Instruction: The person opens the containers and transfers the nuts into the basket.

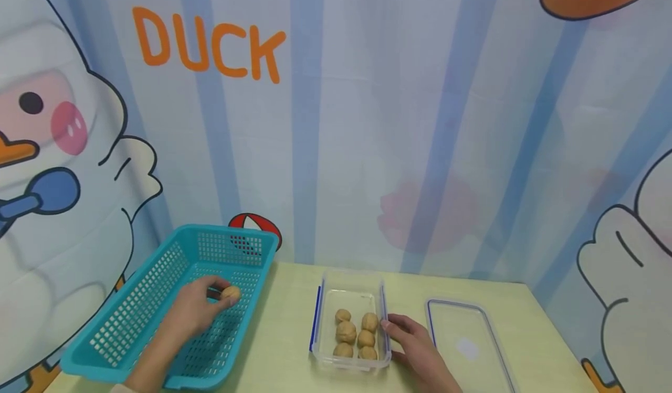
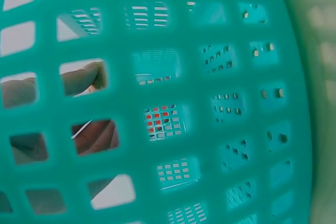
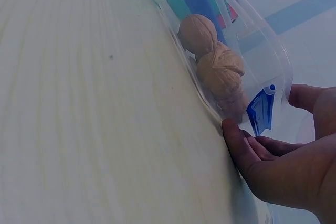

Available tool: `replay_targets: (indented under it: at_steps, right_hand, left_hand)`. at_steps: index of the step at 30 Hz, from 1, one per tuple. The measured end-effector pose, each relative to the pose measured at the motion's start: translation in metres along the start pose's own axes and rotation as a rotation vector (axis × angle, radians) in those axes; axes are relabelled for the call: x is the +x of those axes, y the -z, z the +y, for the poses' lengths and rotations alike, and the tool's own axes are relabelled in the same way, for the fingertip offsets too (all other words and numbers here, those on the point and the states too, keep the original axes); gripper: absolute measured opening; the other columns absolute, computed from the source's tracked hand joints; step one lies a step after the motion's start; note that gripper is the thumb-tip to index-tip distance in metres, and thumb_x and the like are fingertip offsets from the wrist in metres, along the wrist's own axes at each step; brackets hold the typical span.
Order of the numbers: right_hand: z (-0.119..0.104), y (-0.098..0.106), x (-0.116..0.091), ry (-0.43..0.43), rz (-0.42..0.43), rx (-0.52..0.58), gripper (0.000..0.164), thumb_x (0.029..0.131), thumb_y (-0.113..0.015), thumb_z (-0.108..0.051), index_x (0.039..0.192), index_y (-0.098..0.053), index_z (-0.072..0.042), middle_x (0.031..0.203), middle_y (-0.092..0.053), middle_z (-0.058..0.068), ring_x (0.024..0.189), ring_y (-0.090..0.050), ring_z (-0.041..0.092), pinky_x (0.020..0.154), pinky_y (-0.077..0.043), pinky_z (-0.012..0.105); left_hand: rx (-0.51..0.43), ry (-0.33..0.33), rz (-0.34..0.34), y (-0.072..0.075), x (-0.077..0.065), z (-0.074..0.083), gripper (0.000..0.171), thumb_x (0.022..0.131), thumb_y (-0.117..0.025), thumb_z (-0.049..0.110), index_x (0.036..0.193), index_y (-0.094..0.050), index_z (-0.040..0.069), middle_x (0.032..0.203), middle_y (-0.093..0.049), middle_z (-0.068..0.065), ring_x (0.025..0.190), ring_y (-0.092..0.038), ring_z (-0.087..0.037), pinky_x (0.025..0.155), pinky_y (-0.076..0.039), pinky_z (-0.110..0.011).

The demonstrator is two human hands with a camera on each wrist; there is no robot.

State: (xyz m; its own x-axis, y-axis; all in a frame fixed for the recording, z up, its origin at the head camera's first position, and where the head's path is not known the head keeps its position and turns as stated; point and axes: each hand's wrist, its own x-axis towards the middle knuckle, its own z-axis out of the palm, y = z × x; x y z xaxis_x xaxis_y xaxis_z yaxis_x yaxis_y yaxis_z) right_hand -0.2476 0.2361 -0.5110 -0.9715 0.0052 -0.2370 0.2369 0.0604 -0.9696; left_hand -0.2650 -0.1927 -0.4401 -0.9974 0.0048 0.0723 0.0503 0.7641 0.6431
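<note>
Over the teal basket [image 1: 244,317], my left hand [image 1: 196,305] pinches a walnut [image 1: 231,293] between thumb and fingers. The left wrist view looks through the basket's mesh wall [image 2: 126,98], which hides much of that hand. A clear plastic container [image 1: 350,360] with blue side clips stands to the right of the basket, with several walnuts [image 1: 345,332] in two rows at its near end. My right hand [image 1: 420,349] holds the container's right side. In the right wrist view, its fingers [image 3: 239,145] touch the lower edge beside a blue clip [image 3: 261,109].
A clear lid [image 1: 467,346] with a grey-blue seal lies flat on the pale table [image 1: 286,323], right of my right hand. Behind the table hangs a striped curtain [image 1: 357,148] with cartoon ducks. The basket's raised rim [image 1: 252,305] stands between my left hand and the container.
</note>
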Motion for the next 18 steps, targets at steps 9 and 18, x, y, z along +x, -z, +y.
replay_targets:
  at_steps: [9, 18]
  right_hand:
    - [0.0, -0.002, 0.001, -0.016, -0.002, 0.018, 0.07, 0.106, -0.067, -0.033, 0.15, -0.042, 0.015, 0.151, -0.047, 0.035, 0.141, -0.044, 0.052, 0.103, -0.054, 0.058]
    - [0.0, -0.002, 0.002, -0.015, 0.023, 0.014, 0.07, 0.105, -0.069, -0.034, 0.149, -0.044, 0.014, 0.149, -0.048, 0.034, 0.139, -0.048, 0.049, 0.102, -0.055, 0.057]
  left_hand:
    - [0.048, -0.005, 0.0, 0.002, 0.001, 0.001, 0.052, 0.1, -0.076, 0.033, 0.135, -0.064, -0.003, 0.13, -0.067, -0.024, 0.123, -0.061, -0.046, 0.096, -0.053, -0.063]
    - [0.053, -0.1, 0.035, 0.003, -0.012, 0.038, 0.058, 0.1, -0.077, 0.03, 0.144, -0.058, -0.004, 0.141, -0.061, -0.024, 0.131, -0.056, -0.046, 0.104, -0.05, -0.064]
